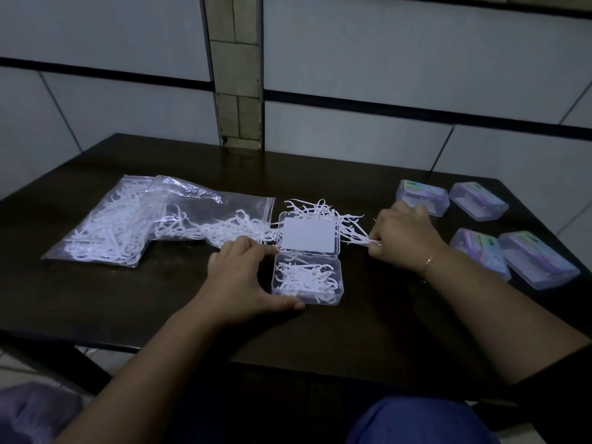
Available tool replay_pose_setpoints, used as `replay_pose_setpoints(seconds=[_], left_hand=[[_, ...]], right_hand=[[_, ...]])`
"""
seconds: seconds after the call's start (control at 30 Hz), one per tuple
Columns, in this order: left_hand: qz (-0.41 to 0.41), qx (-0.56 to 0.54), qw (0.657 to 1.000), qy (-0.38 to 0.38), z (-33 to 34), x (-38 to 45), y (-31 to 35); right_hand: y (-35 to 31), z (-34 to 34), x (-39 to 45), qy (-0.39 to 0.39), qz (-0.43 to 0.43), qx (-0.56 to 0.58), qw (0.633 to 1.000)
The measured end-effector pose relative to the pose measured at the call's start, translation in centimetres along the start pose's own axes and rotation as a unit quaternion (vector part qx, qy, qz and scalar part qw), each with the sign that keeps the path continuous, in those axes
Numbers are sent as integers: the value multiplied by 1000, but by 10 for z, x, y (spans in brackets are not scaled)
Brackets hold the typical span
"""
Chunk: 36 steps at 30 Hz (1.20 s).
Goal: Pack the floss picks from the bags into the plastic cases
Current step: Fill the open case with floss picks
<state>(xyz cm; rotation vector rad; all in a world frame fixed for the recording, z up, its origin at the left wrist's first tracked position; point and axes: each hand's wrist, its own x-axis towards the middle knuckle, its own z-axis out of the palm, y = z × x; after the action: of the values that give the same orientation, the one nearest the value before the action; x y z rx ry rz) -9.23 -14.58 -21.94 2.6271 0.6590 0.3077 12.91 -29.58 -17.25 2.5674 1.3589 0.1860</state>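
Right hand pinches a few floss picks from the loose pile, long axes pointing left; open case lies down-left of that grip; left hand grips the case's left side; 4 closed cases at right; bag at left.

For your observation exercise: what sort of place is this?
Probably a small home or workshop packing station: a dark wooden table against a tiled wall, with a bag of floss picks and closed plastic cases.
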Motion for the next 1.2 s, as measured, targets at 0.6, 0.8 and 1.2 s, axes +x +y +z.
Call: replay_pose_setpoints(seconds=[0.6,0.8,1.2], left_hand=[[-4,-18,1000,-18,-1,1,-2],[-2,-13,1000,-14,-1,1,-2],[-4,1,1000,-8,-1,-2,0]], right_hand=[[23,-36,-19,-86,53,411,906],[0,-60,-18,-103,-34,409,906],[-75,-59,-11,-119,-126,371,912]])
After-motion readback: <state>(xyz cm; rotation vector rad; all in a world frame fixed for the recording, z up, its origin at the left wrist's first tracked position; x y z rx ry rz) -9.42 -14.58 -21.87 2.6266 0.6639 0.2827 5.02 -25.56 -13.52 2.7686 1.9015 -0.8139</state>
